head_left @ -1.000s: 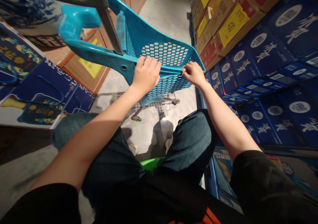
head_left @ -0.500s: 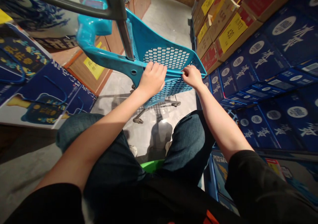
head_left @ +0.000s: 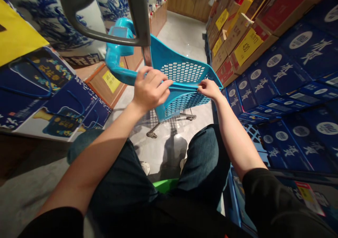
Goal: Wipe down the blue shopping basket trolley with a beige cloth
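Note:
A blue plastic shopping cart [head_left: 182,60] with honeycomb-perforated walls stands ahead of my knees. My left hand [head_left: 151,89] is at the near rim, beside the handle end, its fingers curled over the edge and its back towards me. Farther right along this rim, my right hand [head_left: 210,89] pinches the edge between thumb and bent fingers. The cart's blue handle [head_left: 123,74] curves off to the left. A grey arm-like frame [head_left: 137,16] rises above the cart at the upper left. Both undersides of the fingers are hidden.
Stacked blue cartons [head_left: 277,76] line the right side, with brown boxes [head_left: 245,48] bearing yellow price signs behind. Blue gift bags [head_left: 50,93] and blue-and-white jars [head_left: 50,12] stand left. A grey floor aisle [head_left: 182,26] runs ahead. Something green [head_left: 166,185] shows between my legs.
My left hand has shifted left along the rim towards the handle and looks raised. My right hand keeps its place on the rim. The view has swung slightly left.

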The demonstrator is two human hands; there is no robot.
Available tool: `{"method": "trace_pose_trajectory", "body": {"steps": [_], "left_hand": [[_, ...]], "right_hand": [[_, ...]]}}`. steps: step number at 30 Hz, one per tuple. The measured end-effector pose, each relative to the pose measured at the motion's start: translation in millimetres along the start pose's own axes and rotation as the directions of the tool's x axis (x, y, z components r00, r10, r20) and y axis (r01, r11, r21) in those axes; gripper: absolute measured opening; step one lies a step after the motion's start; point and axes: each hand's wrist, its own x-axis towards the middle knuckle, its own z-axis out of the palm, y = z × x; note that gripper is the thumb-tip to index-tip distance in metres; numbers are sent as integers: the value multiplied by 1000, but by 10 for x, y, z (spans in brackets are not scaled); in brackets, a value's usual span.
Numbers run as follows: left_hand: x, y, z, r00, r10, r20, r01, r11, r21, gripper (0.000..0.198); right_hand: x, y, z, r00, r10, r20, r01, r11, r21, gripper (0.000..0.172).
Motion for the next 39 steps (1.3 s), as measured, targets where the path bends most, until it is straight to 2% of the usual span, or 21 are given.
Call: {"method": "trace_pose_trajectory", "body": {"steps": [2, 5, 8, 10, 11, 13, 16, 18, 21, 24, 25, 26, 28, 30, 32, 33, 35, 39], "left_hand": [[-66, -164, -145, 997, -62, -51, 64, 997, 46, 40], [-127, -376, -299, 980, -141, -137, 157, 981, 118, 42], [-143, -501, -339, 989, -132, -70, 143, 970, 194, 43], [-148, -533, -317, 991, -135, -10, 134, 972, 194, 44], [-151, -537, -299, 989, -149, -18, 150, 974, 172, 44], [-156, -532, -256, 977, -191, -96, 200, 974, 105, 42], [-142, -496, -185, 950, -233, -208, 246, 969, 38, 33], [-111, -448, -141, 933, -256, -251, 267, 964, 9, 26], [-52, -334, -100, 904, -302, -303, 302, 952, -49, 18], [-14, -192, -101, 896, -309, -318, 307, 950, -58, 20], [-8, -147, -108, 901, -295, -317, 296, 954, -46, 22], [-4, -106, -116, 908, -275, -317, 279, 960, -33, 24], [1, -40, -131, 917, -232, -326, 241, 970, -11, 26], [5, 0, -145, 921, -198, -336, 212, 977, 5, 27], [10, 17, -160, 923, -170, -344, 191, 981, 31, 28], [10, 20, -169, 924, -155, -348, 183, 982, 49, 29], [7, 17, -190, 929, -121, -351, 161, 983, 85, 31], [-10, -2, -234, 945, -104, -310, 141, 985, 99, 30]], "right_hand": [[-31, 160, -56, 997, 63, -36, -62, 998, 19, 3], [-79, 247, -115, 987, 138, -85, -131, 988, 80, 9], [-104, 188, -164, 983, 177, -55, -160, 960, 230, 11], [-110, 81, -197, 987, 162, -4, -149, 916, 372, 10], [-111, 6, -213, 990, 142, 20, -136, 887, 441, 9], [-113, -189, -238, 995, 91, 42, -100, 831, 548, 7], [-104, -577, -252, 1000, 12, 2, -10, 791, 612, 21], [-69, -875, -259, 994, -63, -92, 108, 750, 653, 35], [49, -1343, -311, 954, -154, -256, 296, 599, 744, 51], [177, -1775, -370, 900, -170, -402, 434, 439, 787, 56], [195, -1891, -364, 876, -161, -455, 479, 415, 774, 57], [194, -1982, -336, 851, -146, -504, 515, 419, 748, 59], [130, -2080, -212, 825, -124, -552, 530, 507, 679, 63], [13, -2063, -45, 836, -117, -536, 498, 574, 650, 68], [-102, -1974, 82, 870, -176, -460, 461, 617, 638, 60], [-142, -1925, 111, 873, -211, -441, 466, 628, 623, 58], [-176, -1853, 99, 869, -245, -430, 481, 621, 618, 53], [-96, -1847, -33, 800, -172, -575, 560, 558, 612, 46]]}}
